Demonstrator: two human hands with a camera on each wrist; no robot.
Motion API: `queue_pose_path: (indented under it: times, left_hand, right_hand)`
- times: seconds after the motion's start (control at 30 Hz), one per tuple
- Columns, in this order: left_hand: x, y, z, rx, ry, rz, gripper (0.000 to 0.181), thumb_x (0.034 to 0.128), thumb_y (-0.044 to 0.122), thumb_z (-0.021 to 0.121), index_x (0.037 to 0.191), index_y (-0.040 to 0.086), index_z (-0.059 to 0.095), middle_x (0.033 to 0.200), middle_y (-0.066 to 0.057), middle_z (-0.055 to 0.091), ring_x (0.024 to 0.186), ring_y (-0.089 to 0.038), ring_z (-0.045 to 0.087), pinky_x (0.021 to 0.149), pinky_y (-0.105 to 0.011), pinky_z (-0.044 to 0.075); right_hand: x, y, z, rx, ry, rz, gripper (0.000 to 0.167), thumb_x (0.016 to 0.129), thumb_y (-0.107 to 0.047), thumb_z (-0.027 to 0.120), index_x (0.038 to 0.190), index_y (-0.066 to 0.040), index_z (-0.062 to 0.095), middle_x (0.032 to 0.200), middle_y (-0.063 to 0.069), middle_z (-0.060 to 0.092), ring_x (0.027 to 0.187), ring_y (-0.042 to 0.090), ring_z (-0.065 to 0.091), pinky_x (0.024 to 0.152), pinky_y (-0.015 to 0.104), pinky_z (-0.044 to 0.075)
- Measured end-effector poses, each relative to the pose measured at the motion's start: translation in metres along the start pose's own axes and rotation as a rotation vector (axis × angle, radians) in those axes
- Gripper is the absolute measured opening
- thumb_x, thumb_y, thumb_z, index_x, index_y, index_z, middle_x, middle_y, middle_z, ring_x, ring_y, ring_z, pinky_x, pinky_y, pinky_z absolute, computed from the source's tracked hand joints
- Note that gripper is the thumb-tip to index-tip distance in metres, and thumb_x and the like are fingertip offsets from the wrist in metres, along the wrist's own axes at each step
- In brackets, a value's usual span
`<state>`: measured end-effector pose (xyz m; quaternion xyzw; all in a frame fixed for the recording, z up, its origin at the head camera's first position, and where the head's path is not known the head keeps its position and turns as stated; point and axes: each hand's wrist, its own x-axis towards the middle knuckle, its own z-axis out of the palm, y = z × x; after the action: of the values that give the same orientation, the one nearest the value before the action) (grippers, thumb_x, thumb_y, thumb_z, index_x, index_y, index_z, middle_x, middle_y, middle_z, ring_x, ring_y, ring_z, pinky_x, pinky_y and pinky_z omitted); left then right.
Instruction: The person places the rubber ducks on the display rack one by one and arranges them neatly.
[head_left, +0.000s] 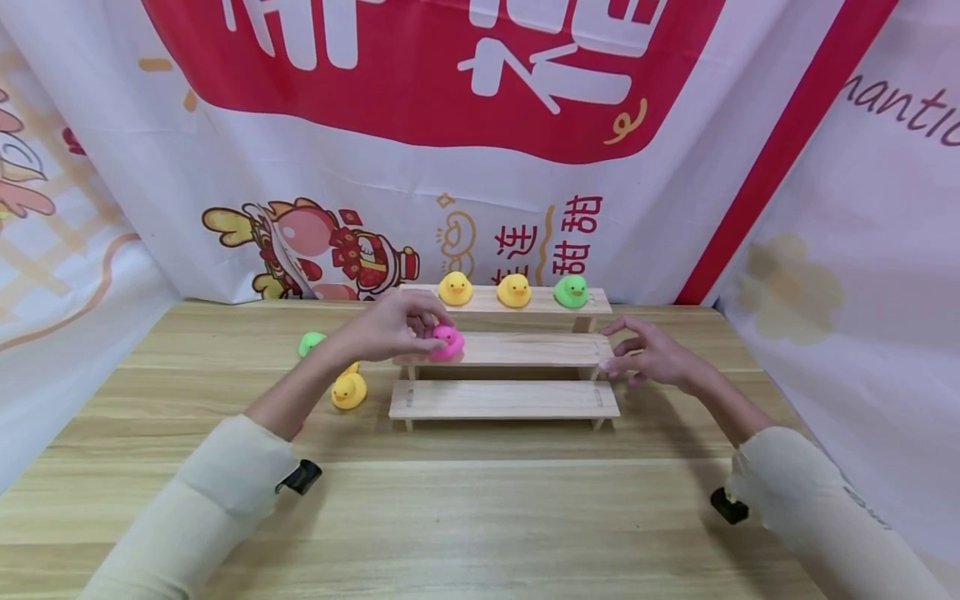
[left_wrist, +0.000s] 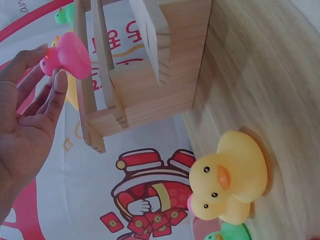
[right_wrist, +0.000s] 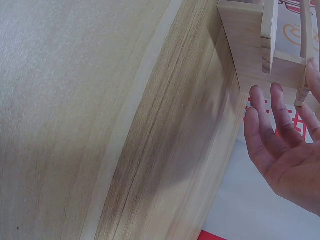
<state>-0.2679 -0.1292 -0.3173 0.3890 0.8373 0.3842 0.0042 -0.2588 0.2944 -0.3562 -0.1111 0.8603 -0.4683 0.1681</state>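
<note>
Between thumb and fingers, my left hand point(head_left: 401, 327) pinches a pink rubber duck point(head_left: 447, 343) at the left part of the middle tier of a wooden three-tier stand point(head_left: 502, 400). In the left wrist view the pink duck point(left_wrist: 73, 56) is held by its head side, its base facing the stand. My right hand point(head_left: 651, 353) is at the stand's right end, fingers loosely spread and holding nothing; a fingertip appears to touch the middle tier's edge. On the top tier sit two yellow ducks point(head_left: 455, 288) point(head_left: 513, 290) and a green duck point(head_left: 572, 291).
Left of the stand, a yellow duck point(head_left: 349, 389) lies on the wooden table point(head_left: 480, 517), with another yellow one partly behind it. A green duck point(head_left: 311, 342) is farther back, partly hidden by my left arm. A printed cloth point(head_left: 360, 158) hangs behind the stand.
</note>
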Motion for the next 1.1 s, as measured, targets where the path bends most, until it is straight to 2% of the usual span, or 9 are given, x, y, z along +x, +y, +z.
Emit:
queue_pose_path:
  times: [0.2, 0.47, 0.63, 0.83, 1.1]
  left_hand:
    - [0.008, 0.003, 0.008, 0.004, 0.01, 0.052, 0.022, 0.0809, -0.005, 0.082, 0.102, -0.001, 0.077, 0.1, -0.011, 0.072, 0.086, -0.023, 0.067, 0.078, -0.036, 0.061]
    - [0.017, 0.012, 0.019, -0.026, -0.003, 0.031, 0.023, 0.0821, -0.004, 0.081, 0.104, -0.002, 0.076, 0.096, -0.009, 0.073, 0.085, -0.021, 0.066, 0.081, -0.035, 0.061]
    - [0.023, 0.016, 0.027, -0.026, 0.009, 0.04, 0.023, 0.0816, -0.001, 0.083, 0.103, -0.002, 0.074, 0.089, -0.006, 0.072, 0.08, -0.017, 0.066, 0.077, -0.033, 0.06]
    - [0.032, 0.02, 0.035, -0.024, 0.031, 0.064, 0.023, 0.0824, 0.002, 0.084, 0.103, -0.002, 0.073, 0.09, -0.008, 0.073, 0.078, -0.016, 0.067, 0.075, -0.031, 0.06]
    - [0.043, 0.024, 0.045, -0.01, 0.017, 0.07, 0.025, 0.0826, 0.002, 0.084, 0.105, -0.001, 0.074, 0.093, -0.008, 0.072, 0.08, -0.016, 0.067, 0.077, -0.027, 0.06]
  right_hand:
    - [0.0, 0.002, 0.0, -0.001, 0.002, -0.011, 0.056, 0.095, -0.006, 0.074, 0.139, 0.003, 0.042, 0.1, 0.018, 0.07, 0.096, 0.035, 0.071, 0.071, 0.047, 0.062]
    - [0.0, 0.004, 0.001, 0.005, 0.002, -0.012, 0.054, 0.095, -0.006, 0.074, 0.138, 0.004, 0.042, 0.102, 0.02, 0.071, 0.097, 0.037, 0.071, 0.072, 0.048, 0.062]
    - [0.0, 0.003, 0.001, -0.003, 0.003, -0.013, 0.056, 0.095, -0.008, 0.075, 0.139, 0.003, 0.042, 0.103, 0.021, 0.07, 0.097, 0.035, 0.071, 0.071, 0.047, 0.062]
    - [0.001, 0.002, 0.0, -0.005, 0.0, -0.007, 0.057, 0.095, -0.008, 0.075, 0.139, 0.003, 0.042, 0.102, 0.019, 0.071, 0.096, 0.033, 0.072, 0.071, 0.046, 0.062]
    - [0.001, 0.001, 0.0, 0.0, -0.001, -0.009, 0.057, 0.095, -0.008, 0.075, 0.139, 0.003, 0.042, 0.102, 0.018, 0.071, 0.096, 0.033, 0.072, 0.071, 0.046, 0.062]
